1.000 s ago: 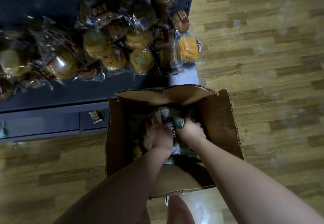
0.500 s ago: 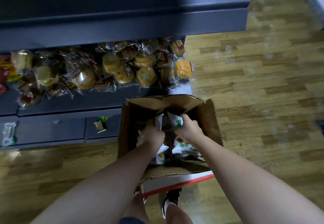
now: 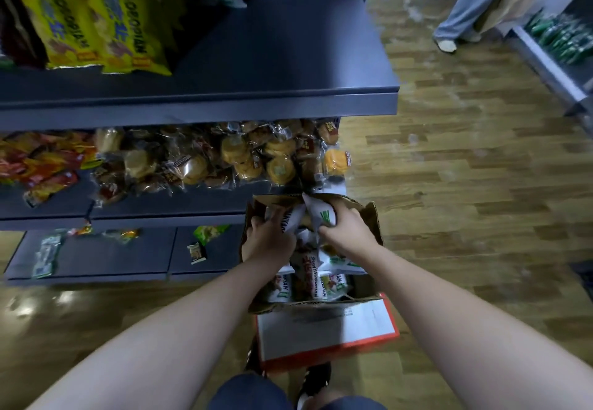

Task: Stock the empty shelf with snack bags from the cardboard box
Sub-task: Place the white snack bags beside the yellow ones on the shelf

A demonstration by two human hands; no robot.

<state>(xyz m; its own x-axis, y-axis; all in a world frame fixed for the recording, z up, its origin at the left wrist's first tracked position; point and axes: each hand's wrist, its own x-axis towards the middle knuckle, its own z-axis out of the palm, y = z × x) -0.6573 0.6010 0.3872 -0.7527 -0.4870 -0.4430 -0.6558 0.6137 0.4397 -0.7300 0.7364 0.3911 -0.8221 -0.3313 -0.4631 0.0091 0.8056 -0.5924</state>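
I am lifting snack bags clear of the cardboard box (image 3: 372, 217), where a second ago both hands were buried inside. The left hand (image 3: 268, 238) and right hand (image 3: 345, 228) are each gripping a white snack bag (image 3: 322, 214); the bare shelf (image 3: 288, 56) above is coming into view.

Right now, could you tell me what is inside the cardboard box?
The cardboard box holds white snack bags; each hand, left and right, grips one. The box bottom is covered.

Wood-plank flooring (image 3: 465, 204) in mixed brown tones runs through the aisle, glossy with light patches at lower left. Dark grey metal shelving (image 3: 224, 108) stands on the left; a second shelf unit (image 3: 545, 66) edges the upper right, beside a person's legs in loose grey trousers (image 3: 462, 2)
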